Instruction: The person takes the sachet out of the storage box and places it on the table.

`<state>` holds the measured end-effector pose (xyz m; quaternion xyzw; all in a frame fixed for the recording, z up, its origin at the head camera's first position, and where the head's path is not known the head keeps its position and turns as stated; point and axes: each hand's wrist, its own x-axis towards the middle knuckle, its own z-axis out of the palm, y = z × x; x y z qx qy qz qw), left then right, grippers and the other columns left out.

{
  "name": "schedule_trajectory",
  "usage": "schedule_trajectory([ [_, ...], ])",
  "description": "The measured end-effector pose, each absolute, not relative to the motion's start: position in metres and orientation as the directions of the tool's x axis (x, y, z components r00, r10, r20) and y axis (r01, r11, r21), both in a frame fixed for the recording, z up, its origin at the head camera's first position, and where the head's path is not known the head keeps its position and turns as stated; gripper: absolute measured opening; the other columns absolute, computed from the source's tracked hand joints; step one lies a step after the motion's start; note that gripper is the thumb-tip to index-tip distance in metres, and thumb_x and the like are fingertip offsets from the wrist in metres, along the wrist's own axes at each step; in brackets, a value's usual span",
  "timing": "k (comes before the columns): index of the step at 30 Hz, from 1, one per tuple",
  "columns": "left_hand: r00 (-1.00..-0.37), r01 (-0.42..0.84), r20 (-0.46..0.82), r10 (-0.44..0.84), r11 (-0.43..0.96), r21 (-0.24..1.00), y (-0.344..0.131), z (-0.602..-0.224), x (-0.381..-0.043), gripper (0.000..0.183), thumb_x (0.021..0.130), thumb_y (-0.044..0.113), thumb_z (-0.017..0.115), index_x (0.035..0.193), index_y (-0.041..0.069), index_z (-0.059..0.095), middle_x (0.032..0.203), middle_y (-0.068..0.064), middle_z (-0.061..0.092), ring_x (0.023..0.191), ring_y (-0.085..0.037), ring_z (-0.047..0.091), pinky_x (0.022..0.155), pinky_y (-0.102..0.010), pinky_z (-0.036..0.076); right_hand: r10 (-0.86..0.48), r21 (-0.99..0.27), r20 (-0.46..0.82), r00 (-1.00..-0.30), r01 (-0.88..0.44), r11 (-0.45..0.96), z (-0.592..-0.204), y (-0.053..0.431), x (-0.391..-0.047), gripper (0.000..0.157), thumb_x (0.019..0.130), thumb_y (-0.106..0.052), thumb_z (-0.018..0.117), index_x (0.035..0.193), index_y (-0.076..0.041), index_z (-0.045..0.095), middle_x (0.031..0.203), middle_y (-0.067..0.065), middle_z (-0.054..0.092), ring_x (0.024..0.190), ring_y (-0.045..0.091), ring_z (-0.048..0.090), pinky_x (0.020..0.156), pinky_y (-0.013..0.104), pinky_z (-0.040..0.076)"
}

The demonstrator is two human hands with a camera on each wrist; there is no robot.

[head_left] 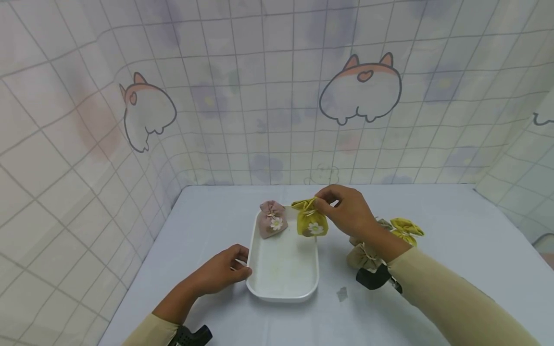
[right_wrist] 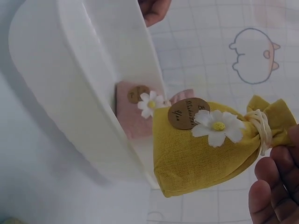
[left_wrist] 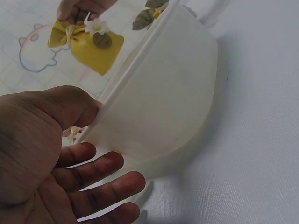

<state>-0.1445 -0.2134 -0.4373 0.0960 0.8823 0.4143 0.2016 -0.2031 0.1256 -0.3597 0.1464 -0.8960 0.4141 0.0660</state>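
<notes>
My right hand pinches the gathered top of a yellow drawstring pouch, which has a white daisy and a round brown tag. It hangs over the far right corner of a white tray. A pink pouch with a similar daisy lies in the tray's far left corner. At the tray's left side, my left hand holds the rim. In the left wrist view the thumb hooks over this rim, while the other fingers spread loosely below, along the outer wall.
Right of the tray, partly behind my right forearm, more pouches lie together: a beige one and a yellow one among them. A small grey patch marks the white tablecloth. A printed curtain hangs behind the table.
</notes>
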Motion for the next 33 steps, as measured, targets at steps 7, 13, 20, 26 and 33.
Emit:
schedule_trajectory([
  [7,-0.900,-0.004,-0.279,0.336,0.634,0.773,-0.212,-0.436,-0.143,0.047,0.095,0.025,0.076,0.133,0.006,0.056,0.121,-0.005,0.064,0.107,-0.021,0.065,0.085,-0.043,0.056,-0.185,-0.724,0.252,-0.950,-0.312,0.615,-0.354,0.138,-0.198,0.014,0.101,-0.030,0.067,0.108,-0.019,0.072,0.098,-0.005,0.072,0.090,0.020,0.062,0.076,0.038,0.053],
  [13,-0.901,0.002,-0.273,0.336,0.634,0.773,-0.213,-0.437,-0.144,0.046,0.095,0.025,0.075,0.133,0.006,0.056,0.121,-0.004,0.064,0.107,-0.021,0.065,0.084,-0.042,0.056,-0.180,-0.720,0.265,-0.947,-0.319,0.617,-0.348,0.147,-0.197,0.016,0.102,-0.029,0.066,0.109,-0.017,0.072,0.100,-0.003,0.072,0.091,0.019,0.062,0.077,0.039,0.053],
  [20,-0.902,0.005,-0.271,0.336,0.635,0.772,-0.213,-0.438,-0.144,0.046,0.096,0.026,0.075,0.133,0.007,0.056,0.121,-0.004,0.063,0.108,-0.021,0.064,0.086,-0.043,0.056,-0.161,-0.705,0.277,-0.947,-0.315,0.635,-0.344,0.156,-0.194,0.018,0.102,-0.032,0.066,0.110,-0.017,0.073,0.101,-0.003,0.073,0.092,0.019,0.062,0.078,0.039,0.053],
  [26,-0.901,0.007,-0.271,0.339,0.635,0.773,-0.213,-0.438,-0.144,0.047,0.096,0.026,0.074,0.134,0.007,0.055,0.122,-0.004,0.063,0.108,-0.021,0.064,0.087,-0.043,0.056,-0.135,-0.691,0.300,-0.944,-0.312,0.651,-0.342,0.166,-0.192,0.021,0.103,-0.032,0.064,0.111,-0.015,0.072,0.102,-0.001,0.073,0.090,0.021,0.063,0.075,0.039,0.053],
  [33,-0.901,0.004,-0.269,0.341,0.625,0.781,-0.212,-0.434,-0.143,0.047,0.096,0.025,0.075,0.134,0.005,0.055,0.121,-0.005,0.064,0.107,-0.020,0.064,0.087,-0.043,0.056,-0.107,-0.695,0.294,-0.950,-0.289,0.659,-0.341,0.179,-0.186,0.025,0.103,-0.036,0.063,0.112,-0.014,0.071,0.102,0.001,0.074,0.083,0.021,0.063,0.067,0.037,0.053],
])
